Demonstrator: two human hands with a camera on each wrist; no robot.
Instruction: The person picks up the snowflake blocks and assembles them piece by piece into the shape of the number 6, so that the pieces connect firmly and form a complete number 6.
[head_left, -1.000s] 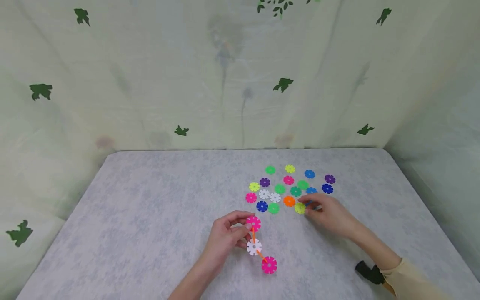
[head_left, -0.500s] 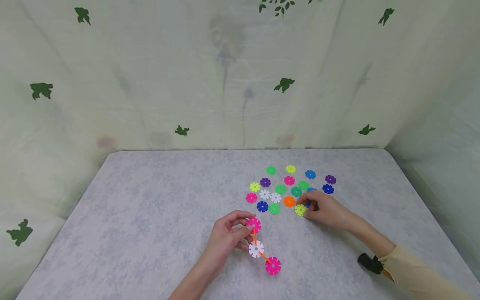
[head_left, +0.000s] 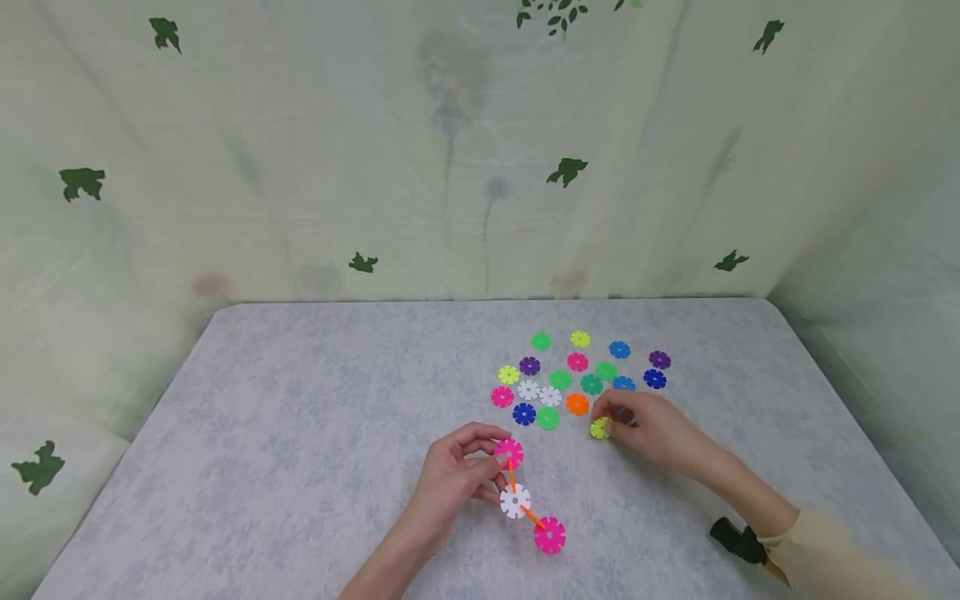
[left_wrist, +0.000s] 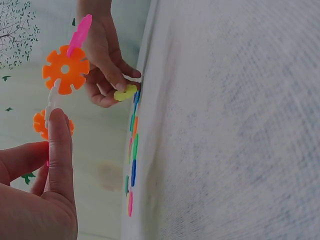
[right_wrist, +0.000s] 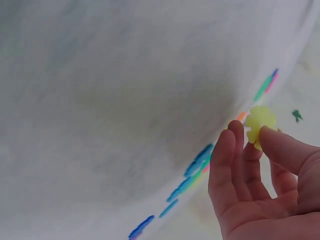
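Observation:
My left hand [head_left: 453,471] pinches the upper pink disc [head_left: 511,454] of a chain of notched plastic discs. Below it in the chain come an orange disc seen edge-on, a white disc [head_left: 514,501], another orange disc [left_wrist: 65,70] and a lower pink disc [head_left: 550,535]. The chain hangs tilted toward the right, off the table. In the left wrist view my fingers hide most of the upper pink disc. Between thumb and fingers, my right hand [head_left: 663,429] pinches a yellow notched disc [right_wrist: 261,124], just in front of the loose discs.
Several loose discs lie flat on the grey table [head_left: 300,433], among them an orange disc [head_left: 577,404], a green disc [head_left: 548,418] and a dark blue disc [head_left: 524,413]. A black device [head_left: 738,540] sits under my right wrist. A pale curtain [head_left: 450,167] hangs behind the table.
My right hand has pinched the yellow disc and drawn it slightly toward me, away from the loose discs. The chain's lower end has swung a little to the right.

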